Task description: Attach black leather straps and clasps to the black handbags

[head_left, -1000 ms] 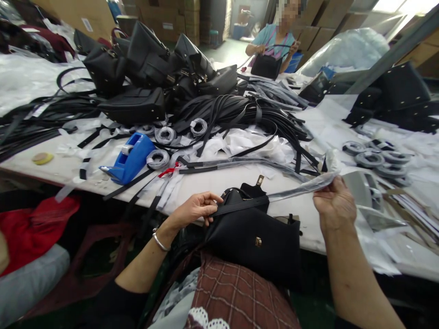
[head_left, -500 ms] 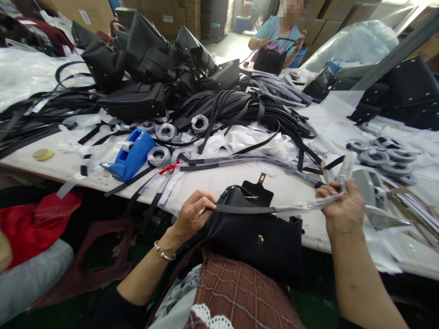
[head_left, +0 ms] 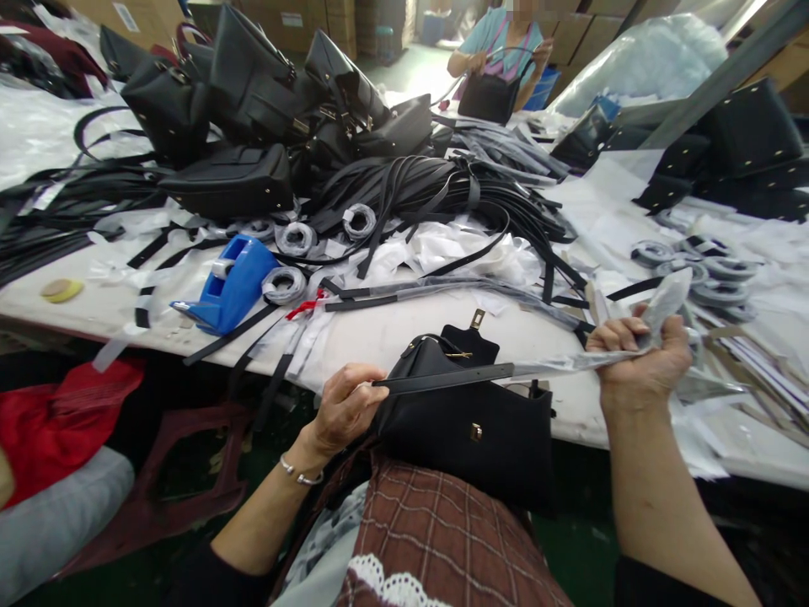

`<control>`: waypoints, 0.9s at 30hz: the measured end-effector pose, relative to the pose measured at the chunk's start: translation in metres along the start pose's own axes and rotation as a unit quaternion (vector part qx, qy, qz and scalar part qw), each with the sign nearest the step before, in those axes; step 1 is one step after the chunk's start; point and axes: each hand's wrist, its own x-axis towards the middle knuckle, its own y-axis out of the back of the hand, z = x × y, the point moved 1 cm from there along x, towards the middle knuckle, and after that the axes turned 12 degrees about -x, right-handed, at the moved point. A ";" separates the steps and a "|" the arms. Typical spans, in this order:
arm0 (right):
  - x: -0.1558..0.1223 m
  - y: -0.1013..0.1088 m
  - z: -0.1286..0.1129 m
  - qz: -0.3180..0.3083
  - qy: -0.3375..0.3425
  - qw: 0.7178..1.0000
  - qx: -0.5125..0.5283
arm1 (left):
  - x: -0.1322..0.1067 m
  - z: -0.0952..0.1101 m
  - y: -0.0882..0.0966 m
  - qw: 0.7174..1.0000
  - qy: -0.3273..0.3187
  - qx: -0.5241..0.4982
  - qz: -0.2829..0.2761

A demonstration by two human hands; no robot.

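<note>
A black handbag point(head_left: 471, 426) with a gold clasp rests on my lap against the table edge. My left hand point(head_left: 345, 409) pinches one end of a black strap point(head_left: 442, 379) stretched level above the bag. The strap's far part is inside a clear plastic sleeve point(head_left: 562, 362). My right hand point(head_left: 641, 358) is closed on the sleeve's bunched end near the table edge at the right.
The white table point(head_left: 392, 333) carries a blue tape dispenser point(head_left: 231, 282), rolled straps point(head_left: 284, 285), a heap of loose black straps point(head_left: 436, 198), stacked black bags point(head_left: 253, 101) and white wrapping. Another person point(head_left: 499, 51) handles a bag at the far end. A red stool point(head_left: 183, 459) stands at the left.
My right hand has drawn the plastic sleeve further right along the strap, baring more black strap. My left hand has slipped slightly left and down with the strap's end.
</note>
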 end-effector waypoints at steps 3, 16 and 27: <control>0.001 -0.004 -0.003 -0.012 0.015 1.000 0.011 | -0.004 0.000 0.000 1.000 -0.003 0.024 0.000; -0.003 -0.022 -0.020 -0.066 0.025 0.992 0.103 | -0.011 0.003 -0.014 0.997 0.071 0.010 0.029; -0.010 -0.029 -0.025 -0.097 0.055 0.991 0.080 | -0.009 0.004 -0.014 0.999 0.048 -0.022 0.014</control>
